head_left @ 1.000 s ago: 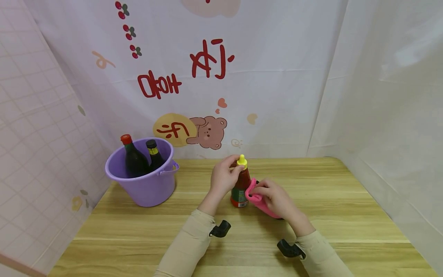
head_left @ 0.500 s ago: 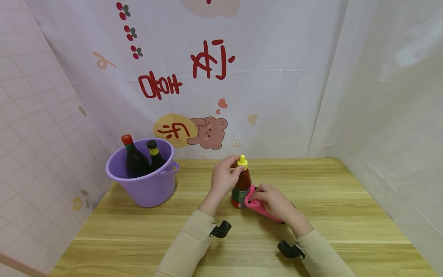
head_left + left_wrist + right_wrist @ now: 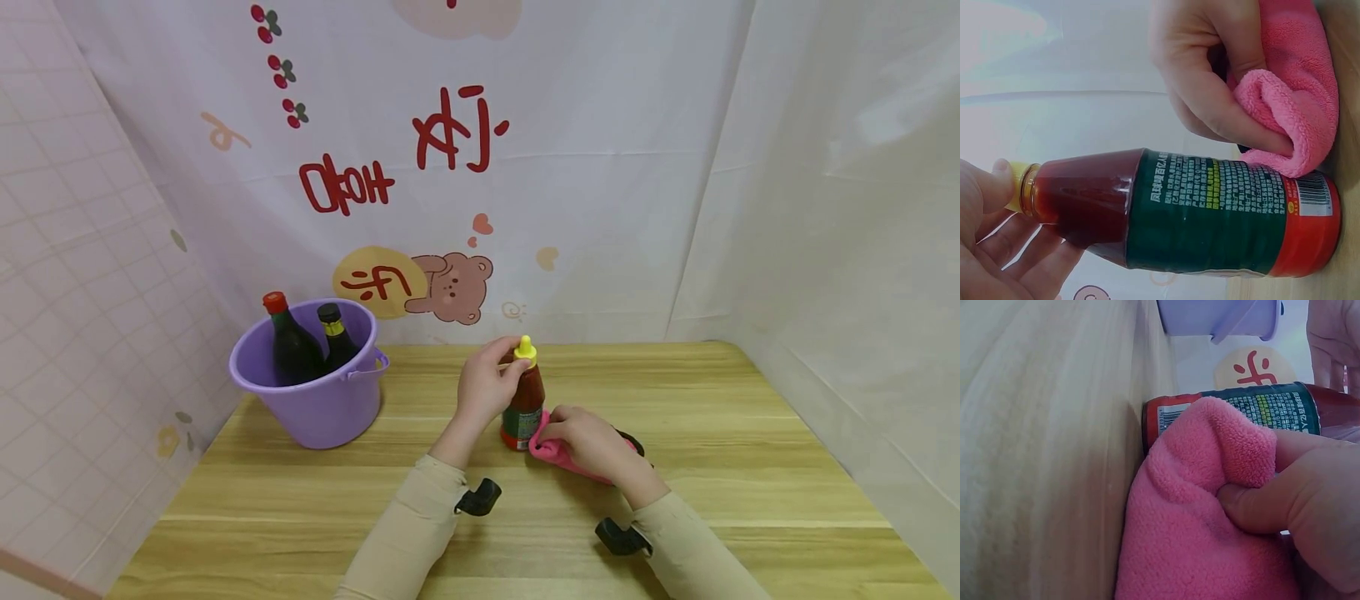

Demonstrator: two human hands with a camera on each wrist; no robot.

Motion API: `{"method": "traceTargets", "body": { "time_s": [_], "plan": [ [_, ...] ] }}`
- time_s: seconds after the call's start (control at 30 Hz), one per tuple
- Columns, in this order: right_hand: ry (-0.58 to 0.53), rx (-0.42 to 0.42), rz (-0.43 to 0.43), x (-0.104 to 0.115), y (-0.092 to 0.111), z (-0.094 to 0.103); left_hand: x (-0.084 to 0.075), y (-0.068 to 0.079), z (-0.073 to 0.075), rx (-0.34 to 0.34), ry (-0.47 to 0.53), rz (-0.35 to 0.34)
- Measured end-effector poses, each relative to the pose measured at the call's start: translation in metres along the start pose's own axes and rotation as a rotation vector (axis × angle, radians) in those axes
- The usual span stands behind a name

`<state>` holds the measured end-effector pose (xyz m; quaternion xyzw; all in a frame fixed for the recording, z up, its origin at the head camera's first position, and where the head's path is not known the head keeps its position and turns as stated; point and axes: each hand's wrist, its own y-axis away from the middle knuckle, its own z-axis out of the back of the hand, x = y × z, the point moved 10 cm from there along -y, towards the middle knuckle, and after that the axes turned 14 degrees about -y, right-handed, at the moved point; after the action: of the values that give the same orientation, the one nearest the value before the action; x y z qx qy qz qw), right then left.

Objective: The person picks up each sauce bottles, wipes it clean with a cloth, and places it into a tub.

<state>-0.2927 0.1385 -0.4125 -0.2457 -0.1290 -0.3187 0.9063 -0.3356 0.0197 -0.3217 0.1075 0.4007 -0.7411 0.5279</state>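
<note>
A sauce bottle with dark red contents, a green label and a yellow nozzle cap stands upright on the table. My left hand pinches it at the cap and neck, thumb on the yellow cap in the left wrist view. My right hand grips a folded pink cloth between thumb and fingers. In the left wrist view the cloth lies against the lower label, near the barcode. Part of the cloth trails under the right hand, and a dark edge shows beyond it.
A purple bucket stands on the left of the wooden table. Inside it are a dark bottle with a red cap and another with a black cap. A printed white curtain hangs behind.
My right hand has moved the cloth down along the bottle, from the middle of the label toward the base. The left hand and the bottle stay in place.
</note>
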Motion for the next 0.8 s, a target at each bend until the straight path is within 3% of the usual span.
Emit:
{"method": "traceTargets", "body": {
  "time_s": [0.3,0.53,0.8],
  "plan": [
    [-0.034,0.008,-0.023,-0.005,0.006,0.004,0.001,0.002,-0.002,0.017,0.040,0.028],
    [-0.039,-0.112,0.023,-0.003,0.019,0.034,0.000,0.003,-0.004,0.051,0.061,0.016],
    [-0.033,-0.225,0.007,-0.008,0.032,0.067,0.003,-0.001,-0.005,0.105,0.095,0.002]
  ]
}}
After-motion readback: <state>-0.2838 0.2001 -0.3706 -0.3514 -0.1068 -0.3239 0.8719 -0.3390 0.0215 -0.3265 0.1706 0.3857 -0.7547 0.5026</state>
